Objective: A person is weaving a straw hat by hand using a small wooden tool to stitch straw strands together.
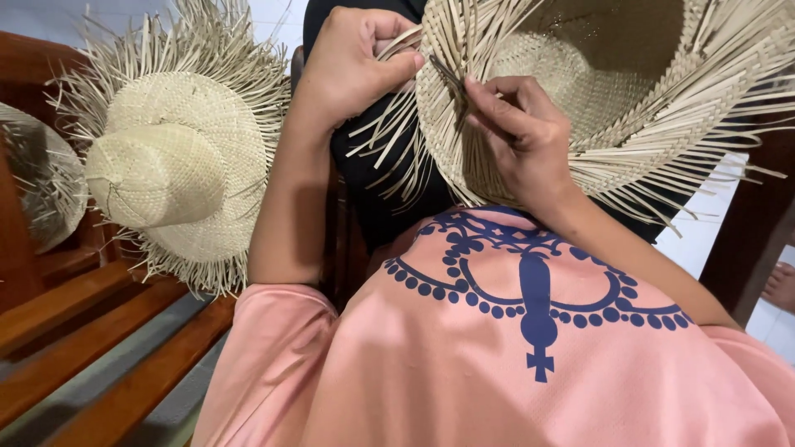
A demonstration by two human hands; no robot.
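Left hand [352, 66] pinching loose strands at hat [629, 108] brim, top centre. Right hand [522, 132] clenched on single strand beside it. Hat: upper right, light, pliable; dry strands likely brittle, best held near woven edge. Finished hat [178, 165] on bench [91, 331], left.

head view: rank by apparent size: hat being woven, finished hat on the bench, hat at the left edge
1. Hat being woven, largest, but nearest the camera and cropped, so true size is unsure.
2. Finished hat on the bench.
3. Hat at the left edge, smallest as seen, though mostly cut off by the frame.
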